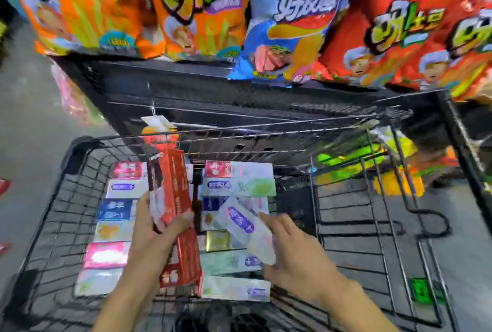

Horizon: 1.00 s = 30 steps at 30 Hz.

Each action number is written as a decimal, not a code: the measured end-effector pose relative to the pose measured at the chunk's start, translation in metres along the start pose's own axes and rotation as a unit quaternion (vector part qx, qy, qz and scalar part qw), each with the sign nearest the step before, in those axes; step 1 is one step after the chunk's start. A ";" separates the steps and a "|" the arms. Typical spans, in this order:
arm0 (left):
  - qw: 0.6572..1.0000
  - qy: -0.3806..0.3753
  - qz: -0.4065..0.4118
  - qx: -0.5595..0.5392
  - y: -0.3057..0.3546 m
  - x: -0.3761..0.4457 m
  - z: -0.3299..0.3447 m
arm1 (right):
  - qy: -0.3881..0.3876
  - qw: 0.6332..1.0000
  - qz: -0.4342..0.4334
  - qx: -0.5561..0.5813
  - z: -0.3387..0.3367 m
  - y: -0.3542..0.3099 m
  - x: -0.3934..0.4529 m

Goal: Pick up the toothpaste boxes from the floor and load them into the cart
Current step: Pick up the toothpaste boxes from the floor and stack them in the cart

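Head view: left hand (pixel 157 227) grips red box (pixel 170 187) upright; right hand (pixel 290 249) apparently holds white box (pixel 247 227) over cart (pixel 53 214).

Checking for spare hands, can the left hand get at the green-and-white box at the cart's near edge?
Probably not yet: the left hand already grips a red box; the green-and-white box lies uncovered in the cart.

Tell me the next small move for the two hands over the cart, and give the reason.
Probably lower the white box with purple lettering, held by the right hand, flat onto the right row of toothpaste boxes in the black wire cart. It hangs tilted just above that row, while the left hand grips the red rectangular box upright between the two rows, so its turn seems second.
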<state>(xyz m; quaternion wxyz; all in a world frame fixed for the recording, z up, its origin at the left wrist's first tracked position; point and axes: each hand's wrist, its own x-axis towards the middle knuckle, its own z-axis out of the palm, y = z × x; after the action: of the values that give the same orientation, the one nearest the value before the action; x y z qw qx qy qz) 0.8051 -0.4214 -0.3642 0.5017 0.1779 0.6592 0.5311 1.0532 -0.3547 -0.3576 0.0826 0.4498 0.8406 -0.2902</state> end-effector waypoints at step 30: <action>0.873 -0.096 0.127 0.461 -0.122 0.078 0.014 | 0.132 0.985 -0.003 -0.115 0.161 0.140 0.168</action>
<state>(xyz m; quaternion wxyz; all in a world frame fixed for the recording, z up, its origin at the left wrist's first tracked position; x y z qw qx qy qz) 0.8196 -0.3997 -0.5074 0.3517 0.5216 0.7494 0.2065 1.0490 -0.2667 -0.6146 0.0215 0.4691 0.8733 -0.1302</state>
